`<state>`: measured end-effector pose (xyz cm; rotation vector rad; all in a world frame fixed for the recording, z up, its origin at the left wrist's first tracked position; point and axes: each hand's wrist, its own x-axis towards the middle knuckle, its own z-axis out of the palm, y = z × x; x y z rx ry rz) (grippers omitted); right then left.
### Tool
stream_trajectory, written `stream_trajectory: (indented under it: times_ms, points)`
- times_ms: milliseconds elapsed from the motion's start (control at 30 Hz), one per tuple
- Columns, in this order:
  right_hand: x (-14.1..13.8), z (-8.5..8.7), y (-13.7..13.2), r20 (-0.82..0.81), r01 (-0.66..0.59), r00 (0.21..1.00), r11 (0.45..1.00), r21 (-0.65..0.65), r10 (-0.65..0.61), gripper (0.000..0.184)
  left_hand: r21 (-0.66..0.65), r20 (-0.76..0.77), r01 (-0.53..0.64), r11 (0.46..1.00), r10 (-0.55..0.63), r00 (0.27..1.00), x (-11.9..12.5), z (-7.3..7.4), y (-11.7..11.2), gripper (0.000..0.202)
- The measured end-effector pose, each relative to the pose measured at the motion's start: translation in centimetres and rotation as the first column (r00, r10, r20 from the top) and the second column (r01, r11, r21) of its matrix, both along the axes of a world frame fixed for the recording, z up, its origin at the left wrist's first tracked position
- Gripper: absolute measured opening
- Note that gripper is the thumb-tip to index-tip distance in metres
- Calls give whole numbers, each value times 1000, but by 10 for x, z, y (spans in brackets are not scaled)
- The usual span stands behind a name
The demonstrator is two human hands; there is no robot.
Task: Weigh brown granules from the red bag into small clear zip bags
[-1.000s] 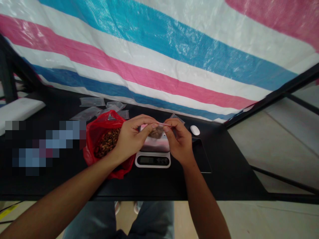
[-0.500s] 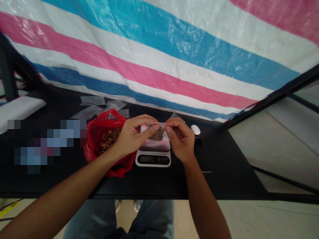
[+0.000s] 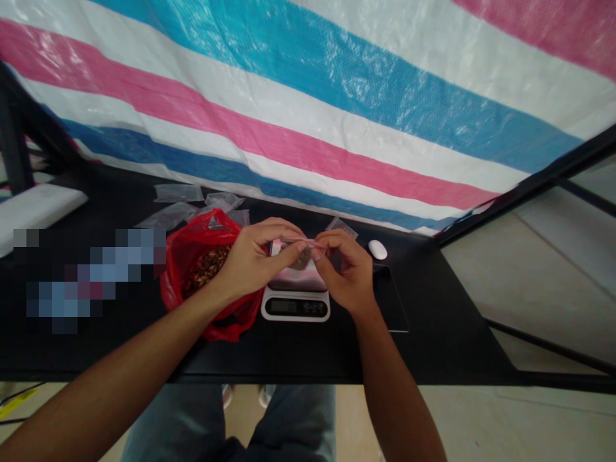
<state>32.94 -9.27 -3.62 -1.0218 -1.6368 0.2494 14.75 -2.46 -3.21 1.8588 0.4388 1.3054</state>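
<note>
Between my two hands hangs a small clear zip bag (image 3: 302, 257) with brownish bits inside, over the kitchen scale (image 3: 296, 308). My left hand (image 3: 255, 255) pinches the pink top edge of the bag between thumb and fingers. At the other end of that edge, my right hand (image 3: 348, 266) is closed on it in the same way. The scale has a white body and a dark display strip; the bag and my hands hide part of its pan. Left of the scale, partly behind my left wrist, sits an open red plastic bag (image 3: 179, 256) of small brown pieces (image 3: 208, 268).
Several clear zip bags (image 3: 178, 193) lie at the back left, another zip bag (image 3: 342, 226) behind my right hand. A white mouse-shaped object (image 3: 378, 249) and a dark flat tablet-like object (image 3: 392, 301) lie to the right. A striped sheet (image 3: 308, 115) rises behind the black table (image 3: 443, 321).
My right hand has shifted slightly left along the bag's top edge, closer to my left hand. The zip bag at the back shows more now.
</note>
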Motion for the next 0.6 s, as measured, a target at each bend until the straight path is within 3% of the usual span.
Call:
stream_trajectory:
  times_ms: [267, 467, 600]
  points:
    - [-3, -4, 2, -56, -29, 998, 1000, -4, 29, 8, -62, -52, 26, 998, -29, 998, 2, 0, 0, 10]
    - [-2, -2, 1, -73, -29, 997, 999, -18, 27, 5, -36, -64, 42, 998, -44, 997, -2, 3, 3, 8]
    - [1, -1, 2, -77, 3, 997, 999, -37, -6, 4, -113, -105, 108, 988, -120, 987, -6, 3, 7, 15]
